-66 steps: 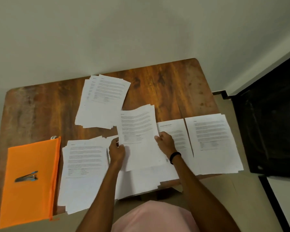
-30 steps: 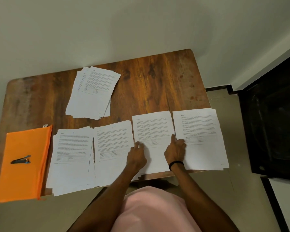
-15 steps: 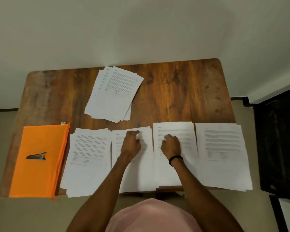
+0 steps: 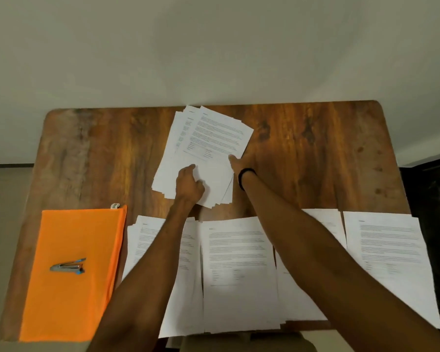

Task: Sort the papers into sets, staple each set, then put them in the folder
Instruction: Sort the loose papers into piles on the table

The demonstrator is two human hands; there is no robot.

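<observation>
At the far middle of the wooden table (image 4: 315,148), the left hand (image 4: 189,184) lay with curled fingers on the unsorted stack (image 4: 214,138); I could not tell whether it gripped. The right hand (image 4: 236,162) pinched the stack's right edge. Lifting by that one edge could fan the skewed sheets, or drag up several at once.

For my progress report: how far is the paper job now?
Done: four piles lie in a row at the near edge. In hand: left hand and right hand touch the far pile, apparently unsorted. Left: the stapler lies unused on the orange folder, so stapling and filing seemingly remain.
</observation>
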